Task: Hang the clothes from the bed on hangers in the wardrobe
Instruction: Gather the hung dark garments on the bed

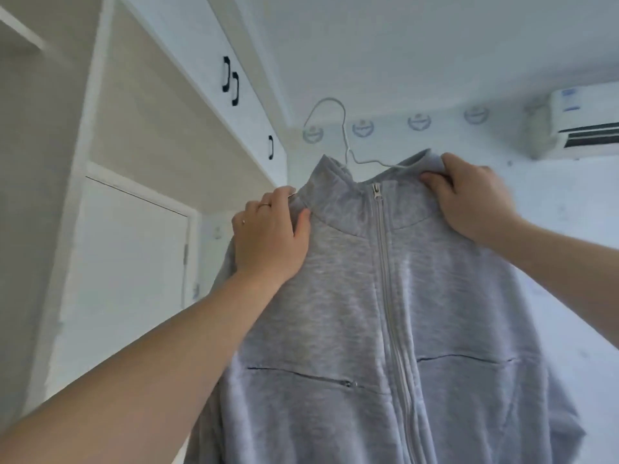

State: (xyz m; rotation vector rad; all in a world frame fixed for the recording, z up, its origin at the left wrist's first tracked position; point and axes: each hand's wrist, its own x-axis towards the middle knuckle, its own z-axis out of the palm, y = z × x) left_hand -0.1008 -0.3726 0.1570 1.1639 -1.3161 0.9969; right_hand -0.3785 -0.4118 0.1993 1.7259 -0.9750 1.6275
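Note:
A grey zip-up jacket (pixel 385 296) with a stand-up collar hangs in front of me, held high, its zip closed. A thin white wire hanger (pixel 345 128) sits inside it, its hook sticking up above the collar. My left hand (pixel 271 236) grips the jacket's left shoulder beside the collar. My right hand (pixel 469 199) pinches the right side of the collar. The hanger's arms are hidden inside the fabric.
The wardrobe (pixel 140 155) stands to the left, with upper cupboard doors bearing black handles (pixel 231 80) and a white door (pixel 134 242) below. An air conditioner (pixel 576 125) is mounted high on the right wall. The ceiling shows above.

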